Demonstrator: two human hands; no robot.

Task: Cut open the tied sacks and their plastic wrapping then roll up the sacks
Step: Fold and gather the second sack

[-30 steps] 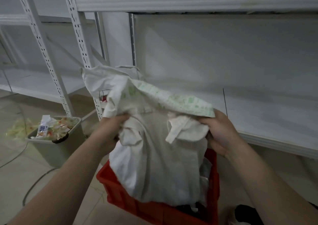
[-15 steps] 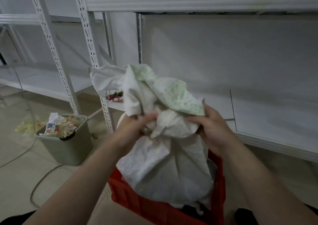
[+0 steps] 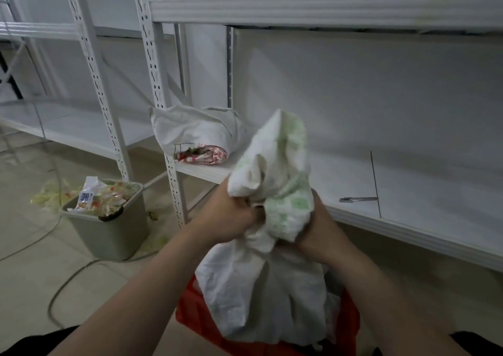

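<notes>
The white shelf (image 3: 408, 219) is cut off at the right. The bunched sack (image 3: 266, 287), held above the mostly hidden red crate (image 3: 187, 312), is clamped at its neck by the curled fingers of the left hand (image 3: 231, 216) and right hand (image 3: 318, 227). A blurred metal tool (image 3: 358, 199) is seen on bare shelf board.

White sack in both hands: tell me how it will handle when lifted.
Probably floppy: the white sack bunches into creases where the left hand and right hand grip it, and the rest hangs limp over the red crate. Likely light, since the hanging part looks slack. Unlikely to roll or break.
</notes>
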